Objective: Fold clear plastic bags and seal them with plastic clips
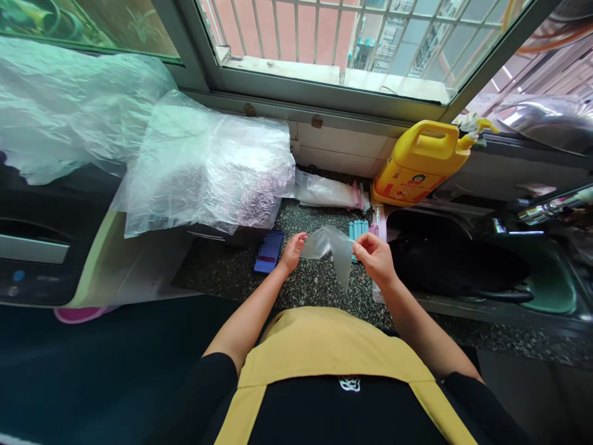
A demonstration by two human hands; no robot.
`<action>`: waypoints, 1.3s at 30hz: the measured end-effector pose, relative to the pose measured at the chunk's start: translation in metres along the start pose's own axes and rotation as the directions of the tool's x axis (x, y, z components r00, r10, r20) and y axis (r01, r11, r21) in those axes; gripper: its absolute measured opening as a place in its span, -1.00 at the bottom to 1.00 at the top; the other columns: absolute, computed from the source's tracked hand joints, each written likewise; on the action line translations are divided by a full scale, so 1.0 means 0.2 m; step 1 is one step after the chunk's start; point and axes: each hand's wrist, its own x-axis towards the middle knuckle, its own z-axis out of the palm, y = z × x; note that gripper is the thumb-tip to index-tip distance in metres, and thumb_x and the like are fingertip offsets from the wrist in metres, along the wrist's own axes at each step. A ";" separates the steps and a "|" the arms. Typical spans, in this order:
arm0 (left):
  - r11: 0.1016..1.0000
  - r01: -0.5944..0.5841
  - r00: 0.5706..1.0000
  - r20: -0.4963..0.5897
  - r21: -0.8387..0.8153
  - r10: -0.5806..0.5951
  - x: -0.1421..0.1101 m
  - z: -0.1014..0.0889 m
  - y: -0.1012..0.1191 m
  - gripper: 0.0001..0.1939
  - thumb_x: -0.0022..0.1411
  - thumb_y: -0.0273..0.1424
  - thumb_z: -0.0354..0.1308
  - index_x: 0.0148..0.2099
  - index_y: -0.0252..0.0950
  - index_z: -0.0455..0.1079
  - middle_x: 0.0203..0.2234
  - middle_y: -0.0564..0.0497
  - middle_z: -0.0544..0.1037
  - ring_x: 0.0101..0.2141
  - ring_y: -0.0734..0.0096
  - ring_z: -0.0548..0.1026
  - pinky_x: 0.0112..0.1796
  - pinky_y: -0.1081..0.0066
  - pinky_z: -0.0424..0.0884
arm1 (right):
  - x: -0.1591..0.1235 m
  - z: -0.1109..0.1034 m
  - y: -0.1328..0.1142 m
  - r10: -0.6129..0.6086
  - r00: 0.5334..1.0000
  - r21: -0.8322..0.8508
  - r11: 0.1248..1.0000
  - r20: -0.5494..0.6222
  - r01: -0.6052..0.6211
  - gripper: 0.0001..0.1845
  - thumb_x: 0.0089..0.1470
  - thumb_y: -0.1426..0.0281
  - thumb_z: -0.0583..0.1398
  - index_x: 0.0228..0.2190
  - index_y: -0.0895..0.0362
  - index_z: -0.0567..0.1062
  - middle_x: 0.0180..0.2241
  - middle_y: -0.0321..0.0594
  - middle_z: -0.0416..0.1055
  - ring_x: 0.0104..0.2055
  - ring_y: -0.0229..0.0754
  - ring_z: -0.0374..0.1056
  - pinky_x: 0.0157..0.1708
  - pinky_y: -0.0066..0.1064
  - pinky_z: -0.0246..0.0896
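A small clear plastic bag [332, 249] hangs between both hands above the speckled stone counter [319, 284]. My left hand [293, 252] pinches its left edge with thumb and fingers closed. My right hand [375, 258] pinches the right edge the same way. The bag droops to a point below the hands. Just behind it lie several teal sticks [358, 230] and some pink ones [373, 226] on the counter.
A blue packet [269, 251] lies left of my hands. Large crumpled clear plastic sheets [208, 167] cover an appliance at left. A yellow jug [419, 164] stands by the window. A dark pan [456, 266] sits in the sink at right.
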 end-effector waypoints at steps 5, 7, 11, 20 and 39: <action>0.950 0.144 0.986 0.117 -0.276 -0.115 -0.04 0.02 -0.02 -0.41 0.06 0.13 0.02 -0.23 -0.33 0.40 -0.41 -0.04 0.55 -0.32 0.32 0.49 -0.17 0.32 0.38 | 0.02 -0.03 -0.01 -0.014 0.998 -0.019 1.000 -0.059 0.012 -0.77 -0.12 0.27 0.22 -0.61 0.10 0.30 -0.66 -0.39 0.24 -0.62 -0.37 0.12 -0.60 -0.49 0.03; 0.950 0.167 0.982 0.125 -0.263 -0.138 -0.06 0.00 -0.01 -0.49 -0.03 0.04 0.17 -0.27 -0.33 0.40 -0.44 -0.01 0.54 -0.35 0.36 0.47 -0.21 0.36 0.37 | 0.03 -0.04 -0.01 -0.014 0.997 -0.011 1.000 -0.072 0.014 -0.78 -0.12 0.28 0.22 -0.61 0.10 0.30 -0.67 -0.40 0.24 -0.63 -0.37 0.12 -0.61 -0.50 0.04; 0.949 0.212 0.976 0.098 -0.232 -0.194 -0.10 -0.05 0.00 -0.68 -0.14 -0.21 0.28 -0.36 -0.31 0.40 -0.52 0.06 0.49 -0.44 0.44 0.41 -0.31 0.43 0.33 | 0.05 -0.05 0.00 -0.014 0.995 0.004 1.000 -0.101 0.015 -0.79 -0.13 0.29 0.21 -0.61 0.11 0.30 -0.66 -0.40 0.24 -0.63 -0.37 0.13 -0.61 -0.50 0.04; 0.917 0.314 0.949 0.113 -0.245 -0.294 -0.15 -0.04 0.17 -0.83 -0.11 -0.29 0.18 -0.53 -0.30 0.33 -0.69 0.13 0.37 -0.62 0.55 0.29 -0.52 0.49 0.23 | 0.03 -0.03 -0.01 -0.029 0.995 -0.075 0.997 -0.096 0.022 -0.81 -0.12 0.30 0.17 -0.61 0.10 0.28 -0.67 -0.40 0.22 -0.62 -0.37 0.11 -0.60 -0.49 0.01; 0.818 0.314 0.933 0.317 -0.483 -0.171 -0.19 -0.01 0.62 -0.75 -0.12 -0.24 0.20 -0.48 -0.30 0.26 -0.68 0.16 0.31 -0.63 0.62 0.24 -0.53 0.52 0.20 | -0.11 0.16 0.00 -0.248 0.954 -0.278 0.917 0.165 0.287 -0.84 -0.01 0.39 0.12 -0.58 0.10 0.32 -0.60 -0.34 0.29 -0.56 -0.33 0.16 -0.53 -0.46 0.10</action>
